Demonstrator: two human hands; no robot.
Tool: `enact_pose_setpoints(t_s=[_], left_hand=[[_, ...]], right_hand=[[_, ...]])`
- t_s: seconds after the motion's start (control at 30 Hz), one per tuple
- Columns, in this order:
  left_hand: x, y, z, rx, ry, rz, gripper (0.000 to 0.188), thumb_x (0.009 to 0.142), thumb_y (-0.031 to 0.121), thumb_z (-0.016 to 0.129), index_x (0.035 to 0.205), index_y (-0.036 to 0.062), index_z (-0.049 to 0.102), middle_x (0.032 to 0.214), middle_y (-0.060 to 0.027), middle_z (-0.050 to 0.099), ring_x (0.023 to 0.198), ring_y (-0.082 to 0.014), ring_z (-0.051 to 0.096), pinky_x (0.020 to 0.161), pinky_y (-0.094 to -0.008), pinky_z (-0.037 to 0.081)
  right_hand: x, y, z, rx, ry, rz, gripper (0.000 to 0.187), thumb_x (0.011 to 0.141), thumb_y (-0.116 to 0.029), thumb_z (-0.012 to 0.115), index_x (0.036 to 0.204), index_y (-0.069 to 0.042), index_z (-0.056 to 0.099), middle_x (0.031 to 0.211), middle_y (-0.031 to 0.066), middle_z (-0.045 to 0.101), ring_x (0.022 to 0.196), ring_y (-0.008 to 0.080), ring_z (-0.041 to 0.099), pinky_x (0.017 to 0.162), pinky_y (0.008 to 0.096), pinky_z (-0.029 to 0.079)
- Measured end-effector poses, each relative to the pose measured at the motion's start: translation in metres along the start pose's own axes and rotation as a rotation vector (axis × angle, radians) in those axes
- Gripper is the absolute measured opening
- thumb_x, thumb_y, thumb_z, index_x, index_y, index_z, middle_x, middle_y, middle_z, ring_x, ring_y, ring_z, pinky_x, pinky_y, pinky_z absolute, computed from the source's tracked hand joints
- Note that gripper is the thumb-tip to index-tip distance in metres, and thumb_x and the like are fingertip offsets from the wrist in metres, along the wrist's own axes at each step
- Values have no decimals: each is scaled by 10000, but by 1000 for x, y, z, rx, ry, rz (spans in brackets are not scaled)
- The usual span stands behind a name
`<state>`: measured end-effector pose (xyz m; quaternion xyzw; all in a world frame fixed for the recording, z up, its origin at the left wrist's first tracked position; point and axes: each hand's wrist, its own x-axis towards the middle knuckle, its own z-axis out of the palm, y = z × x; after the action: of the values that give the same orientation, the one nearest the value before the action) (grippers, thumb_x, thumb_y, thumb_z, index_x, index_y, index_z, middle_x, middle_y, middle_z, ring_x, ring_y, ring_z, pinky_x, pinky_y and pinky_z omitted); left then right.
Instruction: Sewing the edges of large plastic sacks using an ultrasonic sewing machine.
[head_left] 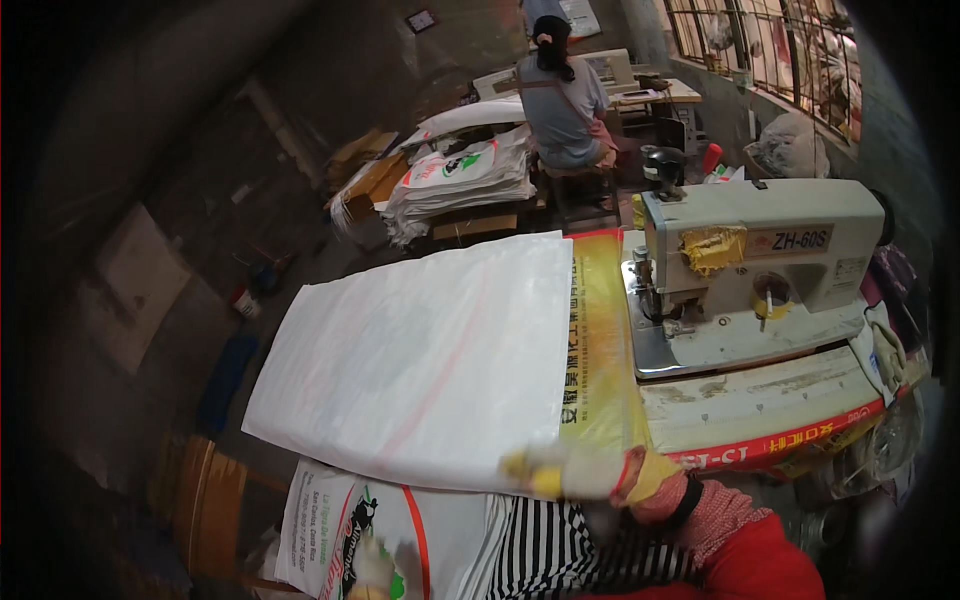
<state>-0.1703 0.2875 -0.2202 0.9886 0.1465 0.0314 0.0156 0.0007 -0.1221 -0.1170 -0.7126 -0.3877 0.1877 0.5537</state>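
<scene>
A white sack (pixel 420 350) lies left of the lettered sewing machine (pixel 725 288), dark-lettered yellow sheeting (pixel 608 350) between; nearer you than the machine, your right hand (pixel 595 474) blurs at the sack's edge, your left hand (pixel 372 572) over printed sacks (pixel 395 515), grips impossible to tell

Above the white sack (pixel 430 350), a hand could pass across its broad upper face. To its right, the sewing machine (pixel 765 255) stands in the way. Beyond its far edge, a pile of sacks (pixel 465 190) blocks the passage; at its near right corner, the right hand (pixel 570 474) occupies the edge.
</scene>
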Motion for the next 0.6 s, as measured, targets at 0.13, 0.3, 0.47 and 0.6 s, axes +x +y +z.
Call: enact_pose_setpoints(t_s=[0.13,0.3,0.47,0.6], left_hand=[[138,178,-86,-290,489,622,157,739,99,587,880,29,586,944,-150,571,843,-323,537,746,-384,447],[225,344,-84,-162,340,1104,148,706,158,603,805,49,588,904,-100,579,814,-270,552,711,-366,450],[296,433,-81,271,115,855,228,736,238,586,878,63,621,921,-97,602,857,-255,568,724,-342,459],[336,464,-82,309,-130,848,180,732,193,575,837,63,641,864,-136,628,824,-257,600,723,-355,480]], right_hand=[[-5,22,-28,-385,620,146,337,740,-131,522,1064,-36,527,985,153,571,920,290,540,820,358,419],[-11,29,-32,-849,393,-30,297,700,-123,554,991,-60,568,998,110,569,938,269,509,853,354,395],[-5,22,-30,-812,368,59,276,722,-158,548,986,-87,582,1054,78,552,981,267,486,877,365,376],[-4,27,-45,-735,330,123,269,740,-177,546,989,-80,580,1009,97,567,942,268,511,844,358,400]])
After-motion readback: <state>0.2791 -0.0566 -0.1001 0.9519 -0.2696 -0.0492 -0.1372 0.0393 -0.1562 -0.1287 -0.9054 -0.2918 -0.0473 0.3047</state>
